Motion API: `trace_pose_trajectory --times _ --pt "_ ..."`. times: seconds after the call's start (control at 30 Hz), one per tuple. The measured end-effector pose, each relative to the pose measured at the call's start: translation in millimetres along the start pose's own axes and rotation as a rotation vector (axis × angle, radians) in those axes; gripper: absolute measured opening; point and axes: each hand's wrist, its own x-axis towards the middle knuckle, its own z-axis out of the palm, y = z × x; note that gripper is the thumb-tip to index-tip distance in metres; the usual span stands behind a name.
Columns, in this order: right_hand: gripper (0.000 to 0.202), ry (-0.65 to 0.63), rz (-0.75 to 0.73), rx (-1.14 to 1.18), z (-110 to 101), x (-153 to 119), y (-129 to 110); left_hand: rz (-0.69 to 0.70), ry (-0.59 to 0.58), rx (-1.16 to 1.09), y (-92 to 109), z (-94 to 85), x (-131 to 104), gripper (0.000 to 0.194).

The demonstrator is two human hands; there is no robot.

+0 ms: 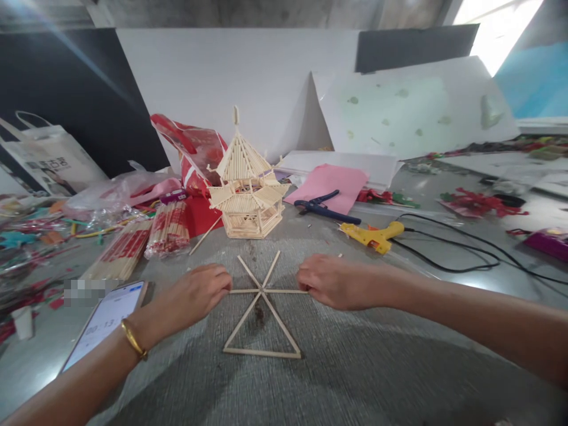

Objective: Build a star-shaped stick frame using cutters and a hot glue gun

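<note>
Head view shows your flat, six-armed pale wooden stick star [261,290] on the grey bench [195,390]. Your left hand [197,299] and right hand [339,283] each have a side tip in a pinched grip. A pale stick tower [246,204] stands behind.

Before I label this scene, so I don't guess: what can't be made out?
All in the head view:
Left stick, outer tip: hidden by left hand.
Right stick, outer tip: hidden by right hand.
Phone, small text: too blurred.
Black cable, far end: cut off by right edge.
Stick tower, back: hidden by its front.
</note>
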Motion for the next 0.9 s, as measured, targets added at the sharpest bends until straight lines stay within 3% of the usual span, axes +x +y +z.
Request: trace_pose_trajectory --times 0.67,0.9 --pt "0.012 0.140 0.026 0.012 14.7 -12.1 -22.0 0.068 -0.035 0.114 -8.4 -6.0 16.2 0.018" --pt "0.012 0.288 0.003 -0.028 10.1 -15.5 -32.1 -0.004 0.027 0.043 0.7 -12.9 -0.3 0.021"
